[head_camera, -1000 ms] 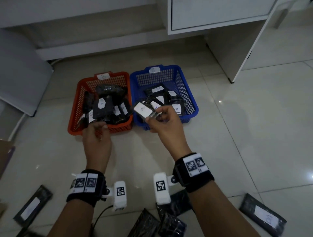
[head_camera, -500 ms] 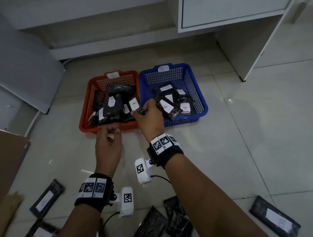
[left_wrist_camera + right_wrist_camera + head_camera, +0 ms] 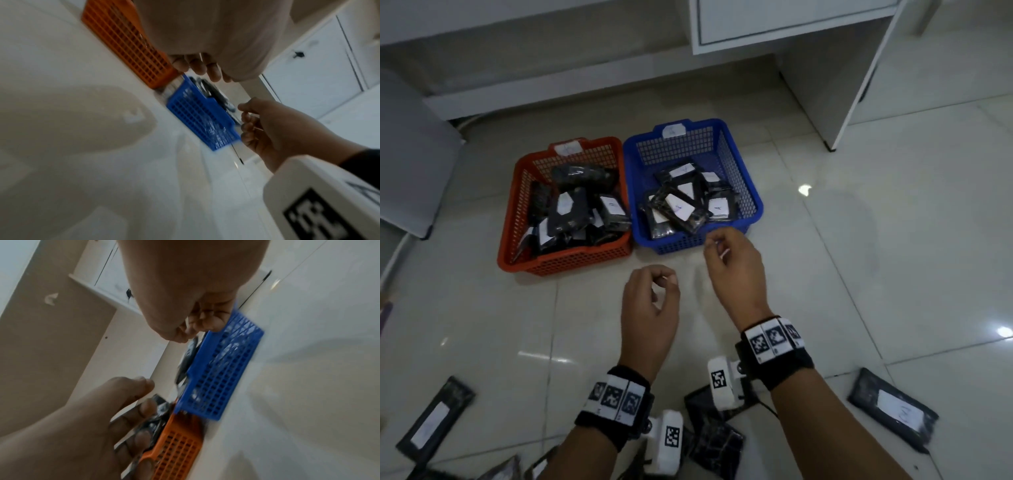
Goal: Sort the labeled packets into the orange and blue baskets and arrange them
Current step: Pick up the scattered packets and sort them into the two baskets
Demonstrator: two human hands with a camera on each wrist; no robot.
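Note:
The orange basket and the blue basket stand side by side on the tiled floor. Each holds several black packets with white labels, the orange one's and the blue one's. My left hand hovers in front of the gap between the baskets, fingers loosely curled and empty. My right hand hangs just before the blue basket's front rim, also loosely curled and holding nothing. In the wrist views the baskets appear blurred, orange and blue.
Loose labelled packets lie on the floor near me: one at the right, one at the left, and several between my forearms. A white cabinet stands behind the blue basket, and a grey panel leans at the left.
My right hand carried a labelled packet over to the orange basket, let it go there, and has drawn back to the right, empty. The left hand stays empty in front of the baskets.

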